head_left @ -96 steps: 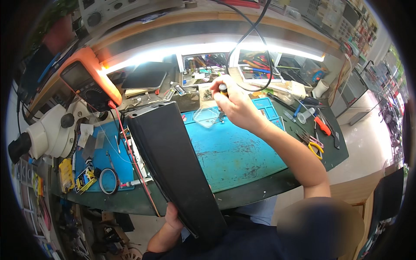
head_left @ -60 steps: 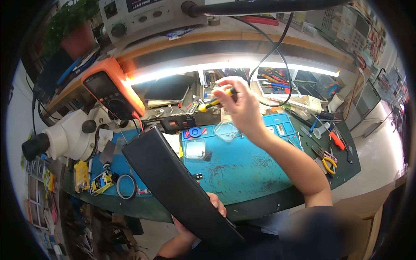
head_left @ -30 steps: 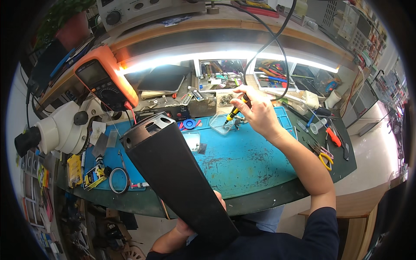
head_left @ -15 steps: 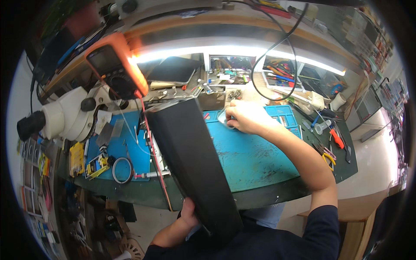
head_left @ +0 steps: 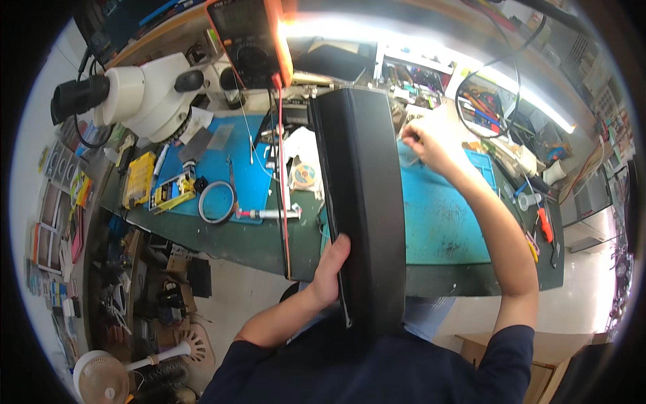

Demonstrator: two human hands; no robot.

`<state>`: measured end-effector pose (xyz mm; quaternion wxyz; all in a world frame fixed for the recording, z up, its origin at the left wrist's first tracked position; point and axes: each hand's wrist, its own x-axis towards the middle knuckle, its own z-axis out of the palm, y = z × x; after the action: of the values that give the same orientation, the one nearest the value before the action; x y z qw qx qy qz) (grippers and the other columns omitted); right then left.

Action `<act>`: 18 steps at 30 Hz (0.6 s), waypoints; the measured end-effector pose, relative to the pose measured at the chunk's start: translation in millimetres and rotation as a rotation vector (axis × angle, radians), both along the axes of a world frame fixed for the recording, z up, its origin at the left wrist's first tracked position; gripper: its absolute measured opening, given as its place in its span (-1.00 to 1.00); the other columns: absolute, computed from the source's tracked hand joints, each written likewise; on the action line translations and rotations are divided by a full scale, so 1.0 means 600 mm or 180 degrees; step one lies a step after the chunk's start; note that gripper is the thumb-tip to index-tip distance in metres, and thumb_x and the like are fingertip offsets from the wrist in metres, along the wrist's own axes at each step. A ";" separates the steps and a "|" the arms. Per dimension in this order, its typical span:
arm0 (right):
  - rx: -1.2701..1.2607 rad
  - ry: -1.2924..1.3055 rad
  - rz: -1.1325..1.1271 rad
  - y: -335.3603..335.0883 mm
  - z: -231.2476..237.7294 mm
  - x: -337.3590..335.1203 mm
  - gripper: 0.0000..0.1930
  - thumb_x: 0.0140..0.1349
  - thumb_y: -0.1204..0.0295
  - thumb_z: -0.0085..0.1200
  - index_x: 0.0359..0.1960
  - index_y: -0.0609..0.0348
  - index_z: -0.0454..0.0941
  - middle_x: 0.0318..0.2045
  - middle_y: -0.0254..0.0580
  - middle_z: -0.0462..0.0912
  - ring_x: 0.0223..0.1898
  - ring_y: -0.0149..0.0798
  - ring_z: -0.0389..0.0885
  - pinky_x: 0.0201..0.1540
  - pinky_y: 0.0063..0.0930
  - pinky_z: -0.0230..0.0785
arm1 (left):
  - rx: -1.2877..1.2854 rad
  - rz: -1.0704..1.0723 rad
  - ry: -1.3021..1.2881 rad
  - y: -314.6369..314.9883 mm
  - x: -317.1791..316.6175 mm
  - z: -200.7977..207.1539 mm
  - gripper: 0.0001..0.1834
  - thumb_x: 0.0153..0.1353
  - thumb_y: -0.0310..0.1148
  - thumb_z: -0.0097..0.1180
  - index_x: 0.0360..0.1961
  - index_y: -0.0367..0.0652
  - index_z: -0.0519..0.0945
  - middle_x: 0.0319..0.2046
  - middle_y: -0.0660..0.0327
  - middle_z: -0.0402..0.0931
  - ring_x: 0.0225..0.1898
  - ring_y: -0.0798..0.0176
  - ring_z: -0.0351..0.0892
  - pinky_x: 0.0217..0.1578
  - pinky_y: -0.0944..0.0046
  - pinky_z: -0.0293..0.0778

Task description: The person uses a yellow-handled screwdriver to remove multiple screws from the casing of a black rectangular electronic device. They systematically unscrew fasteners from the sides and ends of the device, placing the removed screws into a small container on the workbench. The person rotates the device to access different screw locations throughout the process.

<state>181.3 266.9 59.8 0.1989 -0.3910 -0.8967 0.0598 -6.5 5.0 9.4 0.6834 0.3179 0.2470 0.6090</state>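
Note:
A long black box-shaped object [head_left: 367, 202] stands lengthwise in front of me, from my lap out over the bench. My left hand [head_left: 328, 271] is closed on its left side near the lower end, with the thumb on top and the other fingers hidden. Past its right side lies a worn blue work mat [head_left: 447, 229]. Over the mat's far part is my right hand [head_left: 434, 145], its fingers curled together; what they hold, if anything, I cannot make out. The black object hides part of the mat.
An orange multimeter [head_left: 249, 44] hangs at the back with leads [head_left: 282, 175] trailing down. At left are a white microscope [head_left: 141, 97], a tape roll [head_left: 217, 202], a syringe [head_left: 269, 213] and a yellow case [head_left: 139, 178]. An orange-handled tool [head_left: 544, 225] lies right.
My view has swung left, so the bench appears further right. The black object stands straighter in view, with my left hand further up its side. My right hand remains over the mat's far part.

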 end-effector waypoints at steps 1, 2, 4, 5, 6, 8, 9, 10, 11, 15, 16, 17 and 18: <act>0.0067 0.0106 -0.0017 -0.009 0.009 0.005 -0.89 0.32 0.35 0.23 -0.23 0.08 0.67 -0.35 -0.08 0.72 -0.25 -0.01 0.68 -0.11 -0.15 0.48 | -0.0018 -0.0005 -0.0034 0.005 0.002 -0.001 -0.30 0.56 0.16 -0.17 0.34 -0.28 0.41 0.09 0.09 0.61 0.05 0.23 0.63 0.05 0.21 0.56; 0.0158 0.0088 -0.0154 -0.024 0.013 0.014 -0.88 0.33 0.37 0.22 -0.19 0.10 0.68 -0.31 -0.07 0.72 -0.21 -0.04 0.69 -0.10 -0.15 0.50 | 0.0010 0.0060 -0.0014 0.008 0.008 0.007 -0.32 0.56 0.16 -0.15 0.29 -0.28 0.46 0.03 0.12 0.64 -0.02 0.26 0.66 -0.01 0.25 0.58; -0.0057 0.0372 -0.0259 -0.077 0.045 0.031 -0.84 0.35 0.36 0.21 -0.11 0.10 0.69 -0.29 -0.05 0.74 -0.23 -0.04 0.71 -0.11 -0.19 0.52 | -0.0009 0.0070 -0.0050 0.009 0.015 0.015 -0.34 0.57 0.14 -0.17 0.28 -0.28 0.47 0.03 0.12 0.63 -0.02 0.28 0.66 -0.02 0.26 0.58; -0.0124 0.0375 -0.0311 -0.112 0.071 0.031 -0.83 0.36 0.37 0.20 -0.08 0.10 0.69 -0.27 -0.05 0.75 -0.25 -0.04 0.72 -0.11 -0.20 0.53 | -0.0009 0.0112 -0.0078 0.009 0.017 0.015 -0.35 0.58 0.13 -0.17 0.27 -0.28 0.47 0.02 0.13 0.63 -0.02 0.29 0.66 -0.03 0.27 0.58; -0.0468 0.0331 -0.0528 -0.144 0.095 0.030 -0.82 0.39 0.38 0.20 -0.06 0.12 0.71 -0.36 -0.10 0.72 -0.37 -0.23 0.65 -0.19 -0.34 0.51 | -0.0005 0.0178 0.0020 0.007 0.016 0.017 -0.32 0.58 0.16 -0.21 0.29 -0.27 0.45 0.06 0.10 0.62 0.01 0.24 0.65 0.01 0.23 0.58; -0.0363 0.0704 -0.0533 -0.204 0.122 0.043 -0.84 0.39 0.43 0.21 -0.07 0.18 0.72 -0.43 -0.17 0.71 -0.50 -0.44 0.59 -0.29 -0.49 0.49 | 0.0015 0.0223 0.0185 0.009 0.022 0.021 -0.27 0.57 0.20 -0.28 0.34 -0.25 0.42 0.13 0.06 0.59 0.09 0.16 0.63 0.09 0.15 0.57; 0.0063 0.1138 -0.0277 -0.230 0.123 0.053 -0.86 0.37 0.48 0.23 -0.11 0.22 0.72 -0.42 -0.19 0.72 -0.50 -0.46 0.59 -0.32 -0.50 0.49 | 0.0017 0.0237 0.0139 0.012 0.025 0.025 -0.28 0.57 0.20 -0.28 0.32 -0.25 0.44 0.11 0.06 0.60 0.07 0.16 0.64 0.07 0.16 0.58; -0.0056 0.1254 -0.0249 -0.256 0.129 0.060 -0.89 0.35 0.52 0.24 -0.14 0.24 0.71 -0.41 -0.21 0.73 -0.48 -0.46 0.61 -0.32 -0.51 0.49 | 0.0008 0.0257 0.0090 0.015 0.029 0.024 -0.29 0.57 0.20 -0.27 0.31 -0.25 0.45 0.09 0.07 0.61 0.05 0.17 0.65 0.06 0.17 0.59; -0.0177 0.1371 -0.0220 -0.284 0.142 0.064 -0.91 0.32 0.55 0.26 -0.18 0.26 0.70 -0.40 -0.22 0.73 -0.45 -0.46 0.62 -0.33 -0.51 0.49 | -0.0003 0.0278 0.0041 0.019 0.033 0.024 -0.29 0.57 0.20 -0.26 0.29 -0.25 0.47 0.07 0.07 0.62 0.03 0.18 0.66 0.04 0.18 0.59; 0.0263 0.1275 0.0469 -0.374 0.148 0.086 -0.88 0.13 0.64 0.36 -0.33 0.24 0.68 -0.39 -0.20 0.71 -0.36 -0.31 0.68 -0.32 -0.51 0.50 | 0.0024 0.0280 -0.0396 0.022 0.050 0.034 -0.30 0.56 0.22 -0.26 0.20 -0.24 0.52 -0.04 0.10 0.66 -0.08 0.20 0.69 -0.07 0.21 0.62; 0.0198 0.1310 0.0550 -0.396 0.145 0.088 -0.88 0.12 0.62 0.38 -0.32 0.22 0.69 -0.38 -0.20 0.70 -0.38 -0.26 0.68 -0.32 -0.46 0.52 | -0.0023 0.0359 -0.0413 0.021 0.053 0.044 -0.30 0.56 0.23 -0.27 0.18 -0.23 0.53 -0.07 0.11 0.67 -0.11 0.21 0.70 -0.10 0.22 0.63; 0.0132 0.1345 0.0637 -0.419 0.144 0.091 -0.87 0.11 0.59 0.39 -0.31 0.20 0.70 -0.37 -0.20 0.70 -0.39 -0.21 0.68 -0.32 -0.42 0.53 | 0.0019 0.0428 -0.0460 0.021 0.056 0.044 -0.30 0.57 0.22 -0.27 0.18 -0.23 0.53 -0.07 0.11 0.67 -0.11 0.21 0.70 -0.10 0.22 0.63; -0.0033 0.1432 0.0547 -0.445 0.139 0.095 -0.85 0.09 0.60 0.41 -0.30 0.18 0.72 -0.34 -0.19 0.70 -0.39 -0.20 0.69 -0.33 -0.40 0.54 | 0.0072 0.0503 -0.0509 0.021 0.057 0.045 -0.31 0.57 0.22 -0.27 0.18 -0.23 0.53 -0.07 0.11 0.67 -0.11 0.21 0.70 -0.10 0.22 0.63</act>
<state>238.4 0.2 143.1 0.3858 -0.2911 -0.8594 0.1668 27.9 17.4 36.4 0.6470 0.2556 0.2091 0.6872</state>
